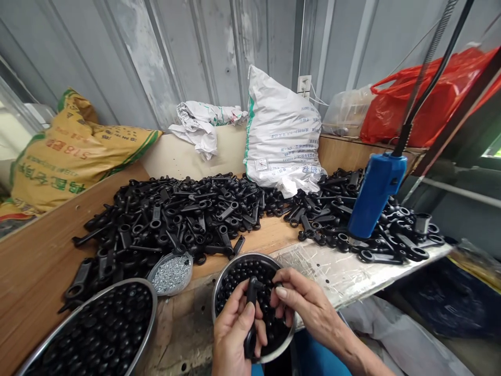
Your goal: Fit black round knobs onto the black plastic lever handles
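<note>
Parts all black: lever (251, 313) in left hand (230, 334), the lever pile (176, 219) across the brown wood-grain bench (35, 271), and the round caps filling both bare-silver steel bowls, near one (219, 284) and big one (151, 318); small dish (171, 272) holds shiny silver screws. Hanging tool (374, 196) is bright blue on a black cable, centre sack (281, 133) white with a green side stripe and blue-grey print, left sack (74, 151) yellow with green edging and red lettering. Bags at back right (426, 104) red-orange, crumpled bag (203, 122) white with green print, wall (176, 57) grey corrugated metal.
</note>
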Demonstrator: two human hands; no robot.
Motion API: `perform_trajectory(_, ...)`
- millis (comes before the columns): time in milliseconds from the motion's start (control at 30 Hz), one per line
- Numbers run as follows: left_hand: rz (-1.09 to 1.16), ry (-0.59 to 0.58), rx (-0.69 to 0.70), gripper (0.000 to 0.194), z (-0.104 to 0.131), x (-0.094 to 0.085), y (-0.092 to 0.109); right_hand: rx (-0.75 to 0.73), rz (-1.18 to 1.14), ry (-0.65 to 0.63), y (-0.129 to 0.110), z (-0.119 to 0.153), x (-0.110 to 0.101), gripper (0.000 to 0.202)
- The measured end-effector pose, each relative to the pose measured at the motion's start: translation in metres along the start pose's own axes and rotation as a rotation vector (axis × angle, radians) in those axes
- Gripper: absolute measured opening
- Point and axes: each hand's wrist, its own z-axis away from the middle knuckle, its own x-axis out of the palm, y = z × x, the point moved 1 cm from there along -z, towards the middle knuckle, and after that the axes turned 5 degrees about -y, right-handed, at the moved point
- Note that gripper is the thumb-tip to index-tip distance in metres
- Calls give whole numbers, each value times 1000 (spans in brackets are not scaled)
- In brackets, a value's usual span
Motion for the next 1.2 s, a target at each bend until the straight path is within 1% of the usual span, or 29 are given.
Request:
perform_trajectory(100,0,-17,-11,38,2,0,3,-22,-52,62,3,-1,-2,23)
perform_trajectory(200,-9,11,20,37,3,-2,4,-33,-179,109,5,-2,-2,22)
perform_trajectory(367,-72,70,116,38,9,-2,2,19,-508,45,3,-3,10,21)
perform_trajectory(467,-101,100,175,37,13,-2,0,28,-623,20,3,-3,21,19)
perform_trajectory(533,-152,105,210,36,14,-3,-1,29,-660,18,4,-3,27,19)
perform_trajectory(600,-252,109,245,36,15,-7,-2,33,-677,22,6,-3,31,20)
perform_trajectory(733,-432,141,320,36,15,-14,-5,33,-694,24,9,-4,36,21)
perform_trajectory(833,-460,145,400,31,14,-14,-6,33,-709,24,11,-5,36,21)
perform_trajectory(933,-471,99,493,28,12,-10,-5,41,-733,41,12,-7,36,21)
perform_trajectory(1067,-560,48,613,28,12,-7,-8,51,-756,56,14,-6,36,20)
perform_trajectory(1200,-635,95,667,30,12,-8,-17,66,-780,45,13,-4,36,19)
